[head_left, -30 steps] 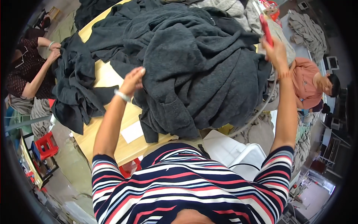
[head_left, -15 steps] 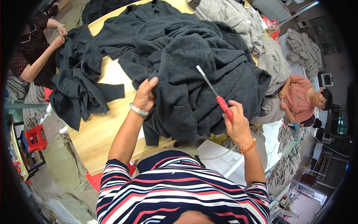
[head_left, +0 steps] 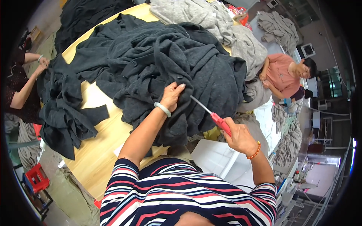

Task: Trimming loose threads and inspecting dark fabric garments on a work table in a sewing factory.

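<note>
- We should hold the garment point(head_left: 211, 75) steady and keep the tip of the red-handled tool point(head_left: 215, 118) off the left fingers.
- Our left hand point(head_left: 171, 98) pinches its edge; our right hand point(head_left: 240, 138) grips the tool, tip toward 10 o'clock.
- Garment: dark grey, fuzzy, rumpled, buttoned, heaped at 12 o'clock on the table point(head_left: 94, 96).

A lane of bare bench point(head_left: 96, 162) lies between the left garment point(head_left: 62, 105) and the heap point(head_left: 211, 71), pinched by the garment's flap point(head_left: 97, 114). The left forearm point(head_left: 141, 137) bars its near right. Grey cloth point(head_left: 247, 45) blocks far right; a white bin point(head_left: 206, 151), near right.
</note>
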The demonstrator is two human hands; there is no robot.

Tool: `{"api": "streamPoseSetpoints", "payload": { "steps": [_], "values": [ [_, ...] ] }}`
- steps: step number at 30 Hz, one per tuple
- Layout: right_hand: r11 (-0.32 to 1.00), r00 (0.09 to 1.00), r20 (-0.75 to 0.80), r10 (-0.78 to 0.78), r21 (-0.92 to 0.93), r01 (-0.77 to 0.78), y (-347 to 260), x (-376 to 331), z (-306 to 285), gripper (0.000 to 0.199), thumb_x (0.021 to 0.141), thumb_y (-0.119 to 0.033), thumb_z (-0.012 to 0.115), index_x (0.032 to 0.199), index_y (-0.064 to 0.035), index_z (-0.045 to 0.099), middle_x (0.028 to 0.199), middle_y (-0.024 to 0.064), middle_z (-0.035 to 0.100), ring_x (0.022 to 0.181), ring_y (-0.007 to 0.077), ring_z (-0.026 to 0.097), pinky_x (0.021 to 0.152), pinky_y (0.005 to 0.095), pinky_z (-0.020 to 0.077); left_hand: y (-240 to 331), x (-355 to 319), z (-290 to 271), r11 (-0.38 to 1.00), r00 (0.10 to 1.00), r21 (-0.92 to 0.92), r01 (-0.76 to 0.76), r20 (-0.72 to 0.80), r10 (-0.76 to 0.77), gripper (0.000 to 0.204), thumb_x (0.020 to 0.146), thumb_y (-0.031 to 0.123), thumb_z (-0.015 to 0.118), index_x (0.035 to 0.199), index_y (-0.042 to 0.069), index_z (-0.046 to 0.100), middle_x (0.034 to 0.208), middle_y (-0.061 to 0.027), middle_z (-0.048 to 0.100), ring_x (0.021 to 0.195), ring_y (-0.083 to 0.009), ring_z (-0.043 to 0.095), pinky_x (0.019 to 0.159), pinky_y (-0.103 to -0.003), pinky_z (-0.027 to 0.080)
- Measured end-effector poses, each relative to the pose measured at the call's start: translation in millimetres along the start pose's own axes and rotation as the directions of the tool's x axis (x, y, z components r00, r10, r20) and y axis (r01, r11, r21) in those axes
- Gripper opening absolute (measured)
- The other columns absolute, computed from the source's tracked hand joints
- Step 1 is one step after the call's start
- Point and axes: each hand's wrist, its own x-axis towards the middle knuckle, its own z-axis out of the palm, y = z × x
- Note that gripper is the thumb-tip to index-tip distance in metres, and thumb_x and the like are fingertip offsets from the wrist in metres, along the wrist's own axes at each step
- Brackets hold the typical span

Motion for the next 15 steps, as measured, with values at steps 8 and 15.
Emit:
{"api": "streamPoseSetpoints", "payload": {
  "steps": [8, 15],
  "values": [
    [0.999, 0.985, 0.17, 0.018, 0.047, -0.026, 3, -27, 3, 0.027, 0.087, -0.023, 0.061, 0.105, -0.007, 0.049, 0.071, 0.0207, 0.061, 0.071, 0.0407, 0.061, 0.063, 0.0491, 0.047, -23, -53, -28, -0.044, 0.732, 0.917, -0.397, 0.346, 0.587, 0.031, 0.084, 0.019, 0.066, 0.101, -0.004, 0.054, 0.088, -0.0185, 0.06, 0.082, -0.0363, 0.058, 0.075, -0.04, 0.046],
    [0.992, 0.918, 0.381, -0.106, 0.105, 0.071, -1, -37, 46, 0.024, 0.088, -0.021, 0.054, 0.103, -0.0042, 0.046, 0.067, 0.0197, 0.061, 0.066, 0.0401, 0.061, 0.06, 0.051, 0.0458, -41, -116, -72, 0.364, 0.88, 0.926, -0.102, -0.086, 0.468, 0.037, 0.088, 0.026, 0.063, 0.11, -0.002, 0.053, 0.095, -0.0269, 0.062, 0.092, -0.0445, 0.059, 0.077, -0.044, 0.047]
  ]
}}
